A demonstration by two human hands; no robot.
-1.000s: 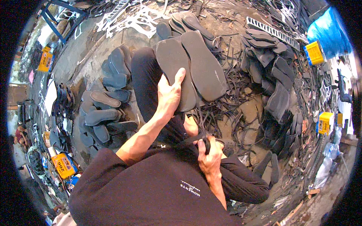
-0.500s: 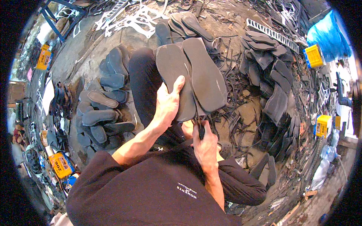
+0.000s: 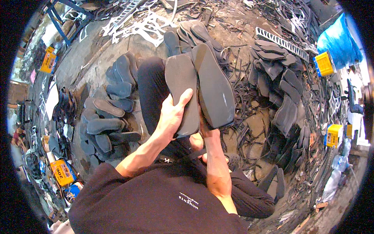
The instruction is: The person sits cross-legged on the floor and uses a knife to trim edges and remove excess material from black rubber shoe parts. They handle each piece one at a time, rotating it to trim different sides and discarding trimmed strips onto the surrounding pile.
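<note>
In my left hand (image 3: 171,117) is a dark grey shoe sole (image 3: 180,78), gripped near its lower half with the thumb lying across its top face. A second dark grey shoe sole (image 3: 218,89) sits close beside it on the right, tilted, with a pale scuff on its face. My right hand (image 3: 212,137) reaches up under the lower end of this second sole. The sole hides its fingers and anything they hold. Both soles are over my lap, by my dark-trousered knee (image 3: 152,89).
Stacked soles (image 3: 105,125) lie on the floor to the left, more soles (image 3: 194,33) lie ahead, and a large heap (image 3: 286,93) stands on the right. Thin dark offcuts (image 3: 243,136) litter the ground. White cut-out scraps (image 3: 142,27) lie far ahead; yellow boxes (image 3: 63,172) stand around.
My right hand, earlier showing a black-handled cutting tool at the soles' lower edge, has moved up beneath the right sole. That sole has tilted, and a gap has opened between the two lower ends.
</note>
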